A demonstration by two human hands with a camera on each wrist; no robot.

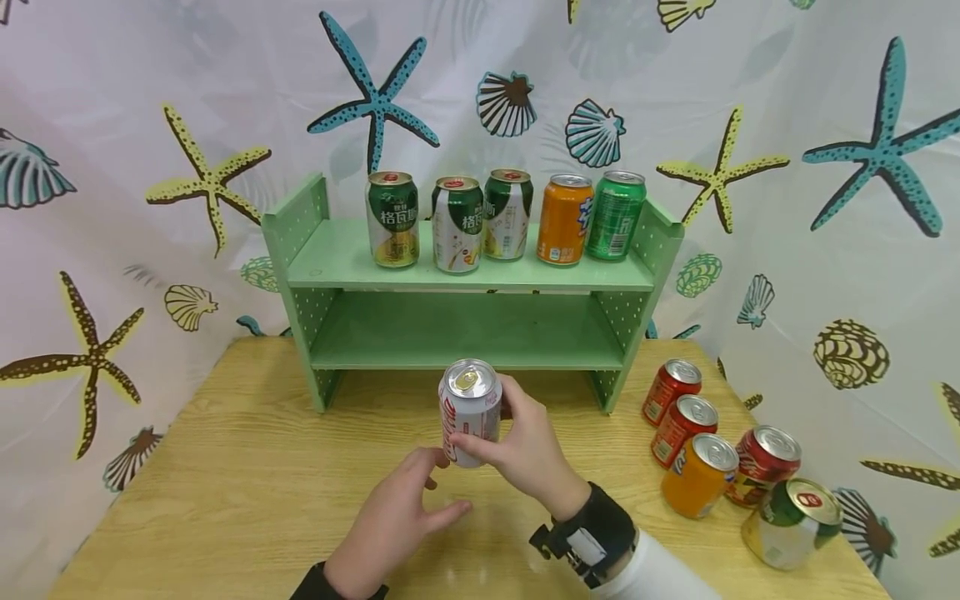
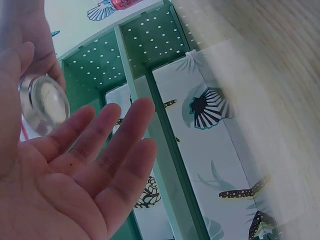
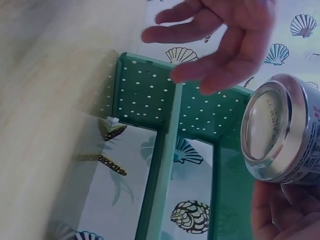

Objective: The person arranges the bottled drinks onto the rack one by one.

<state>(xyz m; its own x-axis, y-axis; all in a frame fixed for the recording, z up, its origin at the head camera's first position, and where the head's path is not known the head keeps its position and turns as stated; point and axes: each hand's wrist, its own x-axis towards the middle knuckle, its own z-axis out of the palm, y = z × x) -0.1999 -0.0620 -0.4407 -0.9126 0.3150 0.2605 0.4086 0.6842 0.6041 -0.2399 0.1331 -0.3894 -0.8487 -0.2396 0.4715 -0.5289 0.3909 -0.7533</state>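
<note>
A silver-white soda can with red lettering is held upright above the table, in front of the green shelf. My right hand grips it from the right side, thumb across its front. Its metal bottom shows in the right wrist view, where the can rests against the right fingers. Just left of the can is my left hand, its fingers relaxed and spread. In the left wrist view the palm of the left hand faces up and holds nothing; the can appears beyond its fingers.
A green two-tier shelf stands at the back of the wooden table. Its upper board carries three kvass cans, an orange can and a green can. At the table's right are red cans, another orange can and a green-white can.
</note>
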